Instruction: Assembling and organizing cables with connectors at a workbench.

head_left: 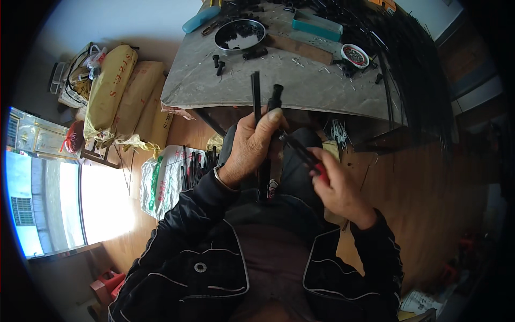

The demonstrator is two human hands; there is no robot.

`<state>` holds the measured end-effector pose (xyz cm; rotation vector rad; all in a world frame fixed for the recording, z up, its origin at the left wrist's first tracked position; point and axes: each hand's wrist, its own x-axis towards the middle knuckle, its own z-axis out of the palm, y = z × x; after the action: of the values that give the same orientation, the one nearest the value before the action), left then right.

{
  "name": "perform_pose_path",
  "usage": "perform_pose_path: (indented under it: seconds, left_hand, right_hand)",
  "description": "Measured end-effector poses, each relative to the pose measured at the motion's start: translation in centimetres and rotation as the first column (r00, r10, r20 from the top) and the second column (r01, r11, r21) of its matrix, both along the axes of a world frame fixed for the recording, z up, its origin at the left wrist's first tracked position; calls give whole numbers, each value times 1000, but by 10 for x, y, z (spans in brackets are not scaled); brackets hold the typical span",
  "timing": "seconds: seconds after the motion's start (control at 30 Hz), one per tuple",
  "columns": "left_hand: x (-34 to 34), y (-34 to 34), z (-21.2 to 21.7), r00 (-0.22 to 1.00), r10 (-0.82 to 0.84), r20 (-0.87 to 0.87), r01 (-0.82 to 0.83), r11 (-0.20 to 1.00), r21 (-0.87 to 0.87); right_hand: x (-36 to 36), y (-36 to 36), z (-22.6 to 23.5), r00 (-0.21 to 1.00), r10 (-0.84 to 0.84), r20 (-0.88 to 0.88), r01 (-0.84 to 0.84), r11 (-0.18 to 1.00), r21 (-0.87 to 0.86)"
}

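My left hand [251, 140] is closed around slim black rods, held upright over my lap. One black rod [256, 88] rises above the fingers, and beside it stands a black piece with a thicker, knobbed end [276, 95]. The rods' lower part [263, 185] shows beneath the hand. In my right hand [340, 190] is a dark tool with a red handle [323, 173]; its narrow tip points at the left hand's fingers. Blur hides the tool's exact kind, and I cannot tell whether its tip touches the rods.
The grey table [198, 88] carries a round metal bowl [216, 38] of black parts, a teal tray [317, 27], a small white dish [345, 49] and a large heap of black rods [418, 80]. Full sacks [110, 91] stand left. A white bag [167, 180] with black rods lies below.
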<state>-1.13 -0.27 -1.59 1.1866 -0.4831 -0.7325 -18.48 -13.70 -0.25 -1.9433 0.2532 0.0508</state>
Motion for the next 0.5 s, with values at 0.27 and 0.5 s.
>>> perform_pose_path:
  seconds: [0.27,0.5]
  left_hand:
    - [0,5,7,996,-67,63,66,998,21]
    - [3,1,0,999,23,40,-25,998,54]
  right_hand:
    - [-7,5,-2,946,317,-62,-29,275,961]
    - [-5,-2,12,944,33,328,162,820,-550]
